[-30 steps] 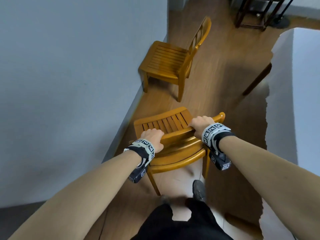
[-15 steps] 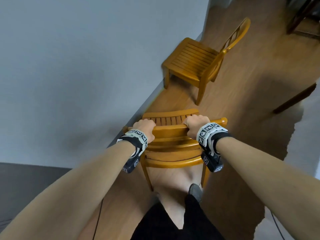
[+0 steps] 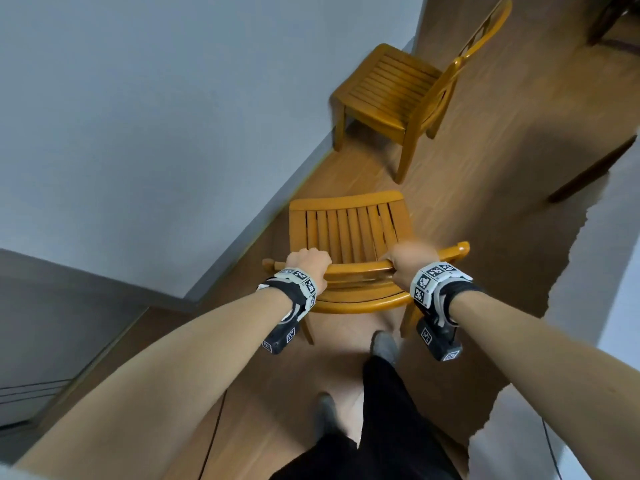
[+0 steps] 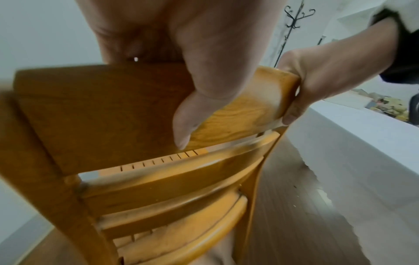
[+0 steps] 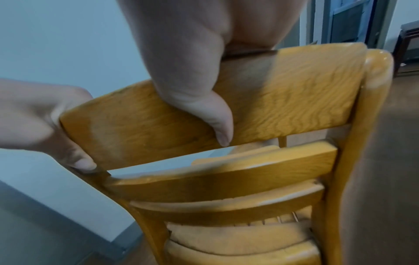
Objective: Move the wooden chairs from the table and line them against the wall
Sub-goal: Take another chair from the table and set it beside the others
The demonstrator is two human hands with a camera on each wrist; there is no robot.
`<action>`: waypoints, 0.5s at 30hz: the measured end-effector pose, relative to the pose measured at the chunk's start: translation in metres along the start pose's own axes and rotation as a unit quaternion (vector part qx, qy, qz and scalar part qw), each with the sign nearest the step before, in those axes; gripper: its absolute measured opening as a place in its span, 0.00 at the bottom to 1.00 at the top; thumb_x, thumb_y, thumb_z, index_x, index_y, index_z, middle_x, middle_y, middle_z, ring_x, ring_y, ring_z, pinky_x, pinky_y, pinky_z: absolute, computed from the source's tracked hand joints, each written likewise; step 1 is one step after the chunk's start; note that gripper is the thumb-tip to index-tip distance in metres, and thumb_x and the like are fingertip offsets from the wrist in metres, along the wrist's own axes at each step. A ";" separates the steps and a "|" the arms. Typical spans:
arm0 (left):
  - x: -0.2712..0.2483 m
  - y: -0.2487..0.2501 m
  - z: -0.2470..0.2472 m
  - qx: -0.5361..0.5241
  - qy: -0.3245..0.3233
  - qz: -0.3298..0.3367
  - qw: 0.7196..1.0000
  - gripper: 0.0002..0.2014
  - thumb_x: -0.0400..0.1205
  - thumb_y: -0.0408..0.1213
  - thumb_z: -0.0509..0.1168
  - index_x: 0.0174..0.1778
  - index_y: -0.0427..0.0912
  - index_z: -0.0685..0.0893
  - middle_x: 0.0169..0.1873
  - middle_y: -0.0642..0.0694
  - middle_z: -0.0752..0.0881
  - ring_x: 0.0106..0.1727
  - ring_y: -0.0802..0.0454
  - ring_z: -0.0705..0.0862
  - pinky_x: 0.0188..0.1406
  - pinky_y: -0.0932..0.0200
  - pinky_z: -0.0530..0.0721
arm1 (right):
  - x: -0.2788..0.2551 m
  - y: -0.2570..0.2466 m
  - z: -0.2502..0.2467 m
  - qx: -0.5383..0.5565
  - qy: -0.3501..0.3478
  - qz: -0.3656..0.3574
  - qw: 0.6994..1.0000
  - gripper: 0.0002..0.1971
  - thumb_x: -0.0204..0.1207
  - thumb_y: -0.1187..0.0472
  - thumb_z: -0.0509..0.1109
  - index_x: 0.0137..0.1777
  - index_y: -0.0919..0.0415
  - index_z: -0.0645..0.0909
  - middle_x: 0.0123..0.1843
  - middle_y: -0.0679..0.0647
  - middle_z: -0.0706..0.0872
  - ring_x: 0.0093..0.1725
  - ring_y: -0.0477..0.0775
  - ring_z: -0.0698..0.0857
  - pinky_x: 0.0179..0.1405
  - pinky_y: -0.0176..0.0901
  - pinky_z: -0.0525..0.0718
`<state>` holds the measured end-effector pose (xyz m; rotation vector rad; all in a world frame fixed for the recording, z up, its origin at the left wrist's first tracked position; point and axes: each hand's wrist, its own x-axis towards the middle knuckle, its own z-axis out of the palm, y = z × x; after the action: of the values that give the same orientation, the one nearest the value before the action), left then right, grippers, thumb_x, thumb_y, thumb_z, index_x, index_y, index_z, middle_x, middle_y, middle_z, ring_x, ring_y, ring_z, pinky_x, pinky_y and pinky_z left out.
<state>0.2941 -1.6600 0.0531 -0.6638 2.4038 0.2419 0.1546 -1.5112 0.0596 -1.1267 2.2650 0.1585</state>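
Note:
I hold a yellow-brown wooden chair (image 3: 349, 233) with a slatted seat by the top rail of its back. My left hand (image 3: 308, 263) grips the rail near its left end, and my right hand (image 3: 410, 261) grips it near the right end. In the left wrist view my left hand (image 4: 199, 86) has its thumb down the back of the rail (image 4: 113, 111). The right wrist view has my right hand (image 5: 192, 86) wrapped over the same rail (image 5: 294, 93). A second wooden chair (image 3: 398, 88) stands further on, with its seat's edge next to the grey wall (image 3: 156, 116).
A table under a white cloth (image 3: 620, 244) runs along the right, with a dark leg (image 3: 588, 174) showing. Wooden floor (image 3: 485, 209) lies between table and wall. My feet (image 3: 382, 344) are just behind the held chair. Dark furniture (image 3: 616, 22) stands at the far right.
The chair in my hands has turned so its seat points more squarely away from me and shows more fully. My view has swung; the far chair sits higher and further right.

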 end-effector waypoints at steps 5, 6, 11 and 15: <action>-0.012 0.011 0.029 0.016 -0.006 0.030 0.999 0.10 0.82 0.35 0.67 0.58 0.49 0.86 0.53 0.45 0.86 0.56 0.41 0.84 0.50 0.50 0.79 | -0.021 0.005 0.028 -0.017 -0.009 0.000 1.000 0.23 0.82 0.64 0.64 0.69 0.36 0.85 0.52 0.47 0.88 0.53 0.57 0.87 0.50 0.48 0.84; -0.010 0.011 0.030 0.014 -0.002 0.031 0.999 0.10 0.82 0.35 0.67 0.57 0.50 0.86 0.53 0.45 0.86 0.56 0.41 0.84 0.49 0.51 0.79 | -0.019 0.007 0.030 -0.017 -0.007 -0.002 1.000 0.24 0.81 0.64 0.65 0.69 0.36 0.85 0.54 0.48 0.89 0.54 0.57 0.87 0.51 0.49 0.84; -0.004 0.014 0.026 0.014 0.008 0.031 0.999 0.09 0.82 0.34 0.67 0.55 0.49 0.86 0.51 0.45 0.86 0.55 0.42 0.84 0.48 0.51 0.78 | -0.009 0.015 0.029 -0.027 -0.002 -0.016 0.999 0.21 0.81 0.63 0.65 0.66 0.37 0.87 0.52 0.48 0.90 0.52 0.58 0.88 0.48 0.48 0.83; 0.004 0.028 0.038 0.036 -0.026 0.043 0.998 0.12 0.82 0.34 0.67 0.61 0.49 0.85 0.55 0.45 0.86 0.58 0.41 0.84 0.52 0.49 0.79 | -0.003 0.027 0.039 -0.039 -0.044 -0.013 0.998 0.23 0.83 0.60 0.65 0.70 0.33 0.82 0.54 0.48 0.90 0.54 0.57 0.89 0.52 0.50 0.86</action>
<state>0.2966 -1.6255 0.0211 -0.5167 2.3824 0.2051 0.1535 -1.4780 0.0254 -1.1667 2.1827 0.2832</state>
